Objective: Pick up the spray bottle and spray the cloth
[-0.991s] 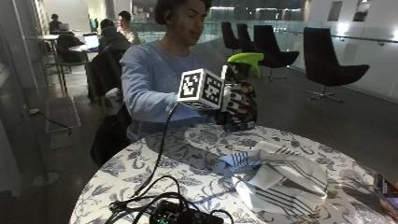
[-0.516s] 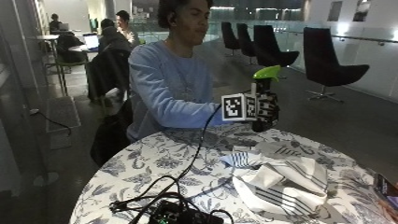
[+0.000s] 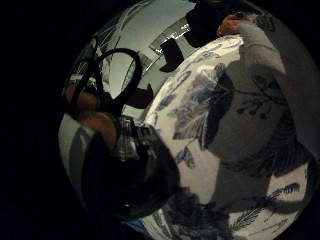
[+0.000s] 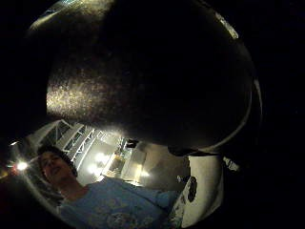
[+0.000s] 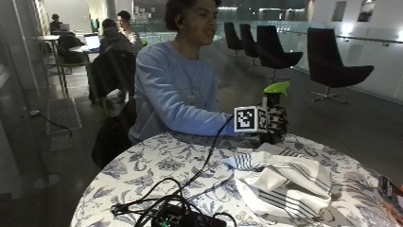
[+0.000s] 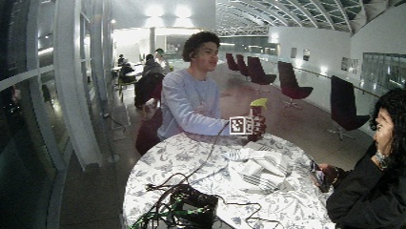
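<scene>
Sitting at a round counter (image 5: 157, 165) with a leaf-patterned cover, a person in a light blue top (image 5: 176, 90) reaches the gloved right hand (image 5: 275, 124) out over the far side of it. The fingers (image 5: 279, 126) are curled round the dark body of a spray bottle (image 5: 275, 106), which stands upright with its green trigger head (image 5: 277, 88) showing above the hand. The bottle's base looks to be at or just above the counter's surface near the far edge; whether it touches cannot be told from the outside views. In the thumb-side palm view a dark rounded surface, the bottle (image 4: 143, 76), fills most of the frame close to the palm, with the person's blue top below it. The little-finger-side palm view looks down on the patterned cover (image 3: 235, 125), with the bottle's dark lower part (image 3: 130, 175) close to the palm. A white cloth with dark stripes (image 5: 283, 182) lies crumpled on the counter, just in front of the bottle and the hand, apart from both. A black cable (image 5: 207, 156) trails from the hand across the counter to a small black box with wires (image 5: 182, 217) near the front edge. In the wide outside view the cloth (image 6: 263, 167) sits about mid-counter, between the bottle (image 6: 257, 119) and the near rim. Dark chairs (image 5: 337, 71) stand on the floor behind.
</scene>
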A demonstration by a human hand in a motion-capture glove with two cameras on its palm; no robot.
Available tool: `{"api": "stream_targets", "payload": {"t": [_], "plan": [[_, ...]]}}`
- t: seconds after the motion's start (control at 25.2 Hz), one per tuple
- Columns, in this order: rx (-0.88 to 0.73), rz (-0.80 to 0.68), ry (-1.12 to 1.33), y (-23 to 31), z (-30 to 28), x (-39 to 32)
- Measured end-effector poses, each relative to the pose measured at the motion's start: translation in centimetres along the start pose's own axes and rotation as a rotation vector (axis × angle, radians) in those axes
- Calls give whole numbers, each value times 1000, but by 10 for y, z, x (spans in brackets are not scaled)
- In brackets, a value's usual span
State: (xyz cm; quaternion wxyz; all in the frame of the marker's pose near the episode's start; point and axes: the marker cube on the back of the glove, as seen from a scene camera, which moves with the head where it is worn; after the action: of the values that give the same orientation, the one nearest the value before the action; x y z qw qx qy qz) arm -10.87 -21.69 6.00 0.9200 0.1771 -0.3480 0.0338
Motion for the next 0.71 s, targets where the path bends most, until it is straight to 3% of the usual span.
{"api": "stream_targets", "payload": {"t": [0.4,0.71], "plan": [[-65,20,13,2,1,-2],[-92,-23,60,44,-83,-20]]}}
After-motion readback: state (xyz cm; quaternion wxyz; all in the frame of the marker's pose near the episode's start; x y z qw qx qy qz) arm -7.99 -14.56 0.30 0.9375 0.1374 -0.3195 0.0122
